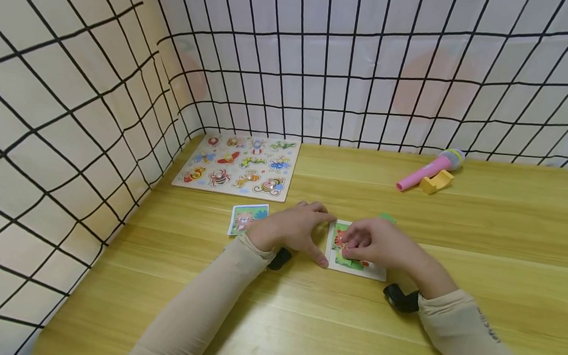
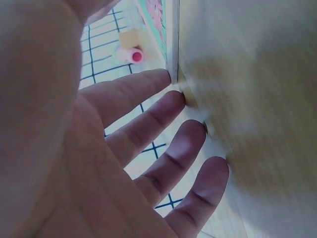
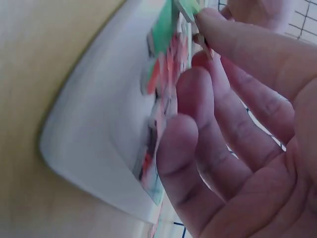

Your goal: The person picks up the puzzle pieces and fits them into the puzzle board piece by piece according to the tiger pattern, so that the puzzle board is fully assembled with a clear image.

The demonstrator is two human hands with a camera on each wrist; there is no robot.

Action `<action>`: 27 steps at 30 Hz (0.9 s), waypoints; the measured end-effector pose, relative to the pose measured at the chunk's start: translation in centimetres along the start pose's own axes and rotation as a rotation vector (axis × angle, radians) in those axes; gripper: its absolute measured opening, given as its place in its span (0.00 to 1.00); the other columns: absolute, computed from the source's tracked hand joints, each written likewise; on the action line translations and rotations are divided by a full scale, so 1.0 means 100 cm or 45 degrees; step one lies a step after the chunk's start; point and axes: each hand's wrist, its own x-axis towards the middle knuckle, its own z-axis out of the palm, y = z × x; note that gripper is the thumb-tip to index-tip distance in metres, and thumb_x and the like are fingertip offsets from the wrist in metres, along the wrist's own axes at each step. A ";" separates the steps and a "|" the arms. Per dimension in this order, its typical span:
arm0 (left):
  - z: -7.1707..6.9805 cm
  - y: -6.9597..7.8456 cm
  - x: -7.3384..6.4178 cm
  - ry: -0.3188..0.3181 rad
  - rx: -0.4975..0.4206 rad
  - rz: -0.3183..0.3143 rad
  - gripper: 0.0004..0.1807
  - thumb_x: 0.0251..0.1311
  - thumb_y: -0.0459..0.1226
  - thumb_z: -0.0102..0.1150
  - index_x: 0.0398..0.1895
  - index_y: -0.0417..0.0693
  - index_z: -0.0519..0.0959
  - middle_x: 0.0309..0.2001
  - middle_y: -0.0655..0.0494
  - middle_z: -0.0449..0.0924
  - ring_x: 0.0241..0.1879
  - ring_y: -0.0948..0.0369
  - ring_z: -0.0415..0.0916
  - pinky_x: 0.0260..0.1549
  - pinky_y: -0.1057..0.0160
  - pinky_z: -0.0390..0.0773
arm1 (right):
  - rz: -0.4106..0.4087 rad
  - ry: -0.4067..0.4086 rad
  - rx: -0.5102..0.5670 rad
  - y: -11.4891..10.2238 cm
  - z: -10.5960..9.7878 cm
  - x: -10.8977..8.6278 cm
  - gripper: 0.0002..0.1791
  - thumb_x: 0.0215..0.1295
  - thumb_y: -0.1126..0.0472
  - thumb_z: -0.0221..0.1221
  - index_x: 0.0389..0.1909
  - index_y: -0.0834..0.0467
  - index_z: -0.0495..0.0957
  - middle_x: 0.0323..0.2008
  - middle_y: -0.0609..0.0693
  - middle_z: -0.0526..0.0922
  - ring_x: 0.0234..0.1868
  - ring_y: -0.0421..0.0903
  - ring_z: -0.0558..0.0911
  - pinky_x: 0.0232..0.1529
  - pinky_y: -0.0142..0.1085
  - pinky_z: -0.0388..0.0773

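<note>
A small white-bordered jigsaw board [image 1: 377,273] lies in front of me, with green and red animal-picture pieces partly covering it. My left hand [image 1: 296,229] spans its left side, the index fingertip at the far corner and the thumb near the front corner. In the left wrist view the left fingers [image 2: 185,144] are spread and fairly straight. My right hand [image 1: 383,244] is over the board, pinching a green jigsaw piece [image 3: 187,9] between thumb and index finger. Its other fingers curl loosely beside several pieces in the right wrist view. The right hand hides part of the picture.
A tiger picture card [image 1: 245,221] lies left of the left wrist. Behind it is a wooden insect peg puzzle [image 1: 237,166]. A pink toy microphone [image 1: 425,173] and a yellow block [image 1: 437,181] sit back right. Something green [image 1: 387,218] shows behind the right hand. Black mesh [image 1: 325,76] borders the table.
</note>
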 end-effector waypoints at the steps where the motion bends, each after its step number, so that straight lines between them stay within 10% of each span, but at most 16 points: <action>1: 0.000 0.000 0.000 0.000 0.001 0.001 0.54 0.43 0.62 0.78 0.75 0.56 0.67 0.68 0.57 0.65 0.68 0.49 0.60 0.65 0.56 0.64 | -0.003 0.009 -0.013 0.000 0.002 0.001 0.10 0.62 0.61 0.71 0.41 0.60 0.83 0.31 0.44 0.83 0.29 0.44 0.81 0.32 0.35 0.79; 27: 0.000 0.001 0.001 -0.011 0.002 -0.012 0.54 0.42 0.62 0.78 0.75 0.57 0.67 0.68 0.58 0.64 0.67 0.52 0.59 0.63 0.57 0.66 | -0.003 0.046 -0.248 -0.004 0.012 0.005 0.05 0.64 0.58 0.70 0.31 0.54 0.85 0.24 0.41 0.78 0.28 0.40 0.73 0.30 0.35 0.72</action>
